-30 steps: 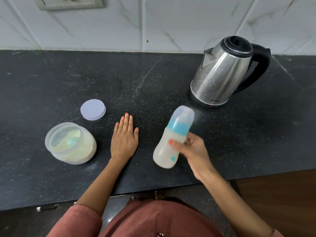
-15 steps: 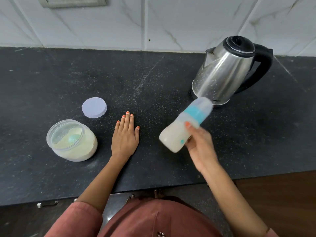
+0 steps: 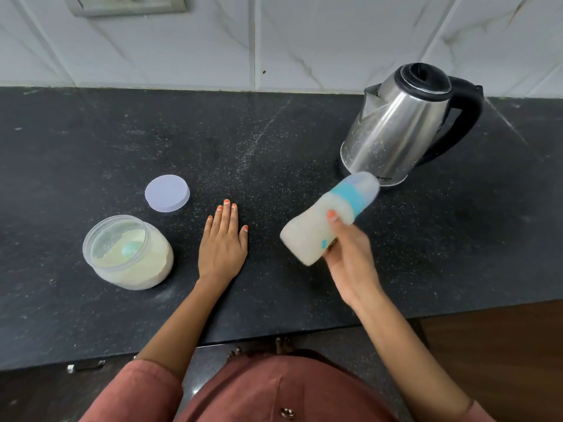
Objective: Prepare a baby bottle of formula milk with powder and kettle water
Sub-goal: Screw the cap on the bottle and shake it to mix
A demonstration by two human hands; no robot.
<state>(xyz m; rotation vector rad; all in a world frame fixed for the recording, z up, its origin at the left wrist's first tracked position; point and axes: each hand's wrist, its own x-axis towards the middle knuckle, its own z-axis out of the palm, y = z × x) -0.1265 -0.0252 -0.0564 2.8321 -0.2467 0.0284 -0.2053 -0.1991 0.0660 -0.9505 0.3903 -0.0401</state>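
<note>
Right hand (image 3: 350, 257) grips the capped bottle (image 3: 327, 219), tilted above the counter (image 3: 274, 141) near the kettle (image 3: 402, 129); left hand (image 3: 222, 242) lies flat, fingers together. Milky liquid fills it, so mixing seems nearly done. Powder jar (image 3: 128, 252) is open, its lid (image 3: 167, 192) beside it.

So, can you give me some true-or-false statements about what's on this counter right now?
The right hand holds the baby bottle tilted. True.
The powder jar has its lid on. False: the lid lies on the counter beside it.
The left hand rests flat on the counter. True.
The kettle stands left of the powder jar. False: it stands to the right, near the wall.
</note>
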